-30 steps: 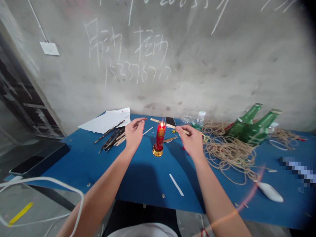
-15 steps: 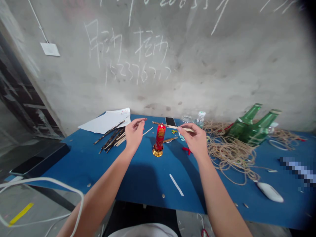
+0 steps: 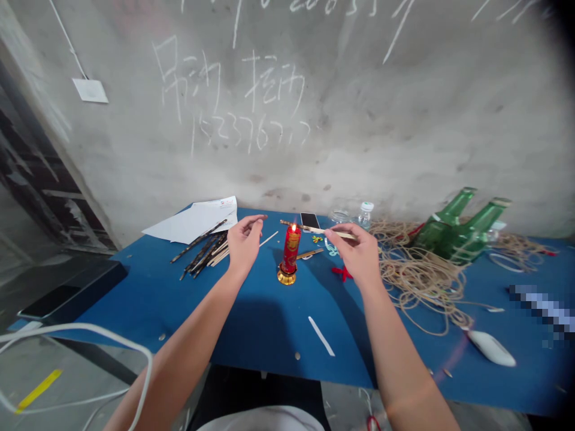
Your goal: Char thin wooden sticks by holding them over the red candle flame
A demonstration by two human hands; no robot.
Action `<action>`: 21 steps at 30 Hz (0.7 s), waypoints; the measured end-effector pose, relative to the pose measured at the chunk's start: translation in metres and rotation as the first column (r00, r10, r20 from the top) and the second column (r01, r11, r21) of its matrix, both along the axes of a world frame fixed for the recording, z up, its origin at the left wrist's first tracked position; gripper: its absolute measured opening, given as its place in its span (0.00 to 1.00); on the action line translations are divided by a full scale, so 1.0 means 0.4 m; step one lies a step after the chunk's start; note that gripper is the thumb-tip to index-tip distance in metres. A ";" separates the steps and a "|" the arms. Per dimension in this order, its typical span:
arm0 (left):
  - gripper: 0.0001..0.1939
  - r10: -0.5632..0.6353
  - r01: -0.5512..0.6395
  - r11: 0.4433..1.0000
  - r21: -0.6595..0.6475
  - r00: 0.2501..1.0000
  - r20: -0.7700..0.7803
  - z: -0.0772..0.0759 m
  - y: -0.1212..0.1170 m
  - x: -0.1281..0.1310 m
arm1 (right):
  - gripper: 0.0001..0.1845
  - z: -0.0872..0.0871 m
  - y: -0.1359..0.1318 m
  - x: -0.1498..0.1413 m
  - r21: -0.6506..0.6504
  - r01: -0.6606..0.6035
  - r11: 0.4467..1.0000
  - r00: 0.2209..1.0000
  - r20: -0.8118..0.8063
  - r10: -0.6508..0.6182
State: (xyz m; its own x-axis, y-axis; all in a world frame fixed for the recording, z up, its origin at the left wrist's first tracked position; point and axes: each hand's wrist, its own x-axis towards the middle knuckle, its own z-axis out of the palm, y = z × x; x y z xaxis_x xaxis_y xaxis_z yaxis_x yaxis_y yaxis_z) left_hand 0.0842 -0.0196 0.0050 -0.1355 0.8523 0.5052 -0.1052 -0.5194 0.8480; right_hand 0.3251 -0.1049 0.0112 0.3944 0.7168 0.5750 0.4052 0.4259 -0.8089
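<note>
A red candle with gold markings stands upright on a gold base, a small flame at its top. My right hand is closed around the pale end of a thin wooden stick. The stick lies level across the candle top, its darkened part at the flame. To the left of the candle, my left hand is raised with index finger stretched out and the other fingers loosely bent; nothing shows in it. Behind that hand lies a bundle of sticks, several dark and several pale.
White papers lie at the back left of the blue table. A phone rests behind the candle. Tangled twine, green bottles and a white mouse-shaped object are on the right. A dark box sits left.
The flame on the candle shows brighter now. My right hand has shifted slightly right with the stick, still over the candle. My left hand is almost unmoved.
</note>
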 end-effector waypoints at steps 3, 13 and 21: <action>0.13 -0.003 0.003 1.000 -0.003 1.000 0.001 0.001 0.000 0.000 | 0.19 0.001 -0.001 0.000 -0.002 0.007 1.000 1.000 -0.018 -0.007; 0.13 -0.009 0.009 1.000 -0.008 1.000 -0.003 -0.002 0.004 0.000 | 0.18 0.006 -0.003 0.002 -0.006 -0.005 1.000 1.000 -0.022 0.005; 0.14 -0.015 0.015 1.000 -0.006 1.000 -0.005 -0.001 0.002 -0.002 | 0.19 0.013 -0.007 0.012 -0.024 -0.004 1.000 1.000 -0.014 0.003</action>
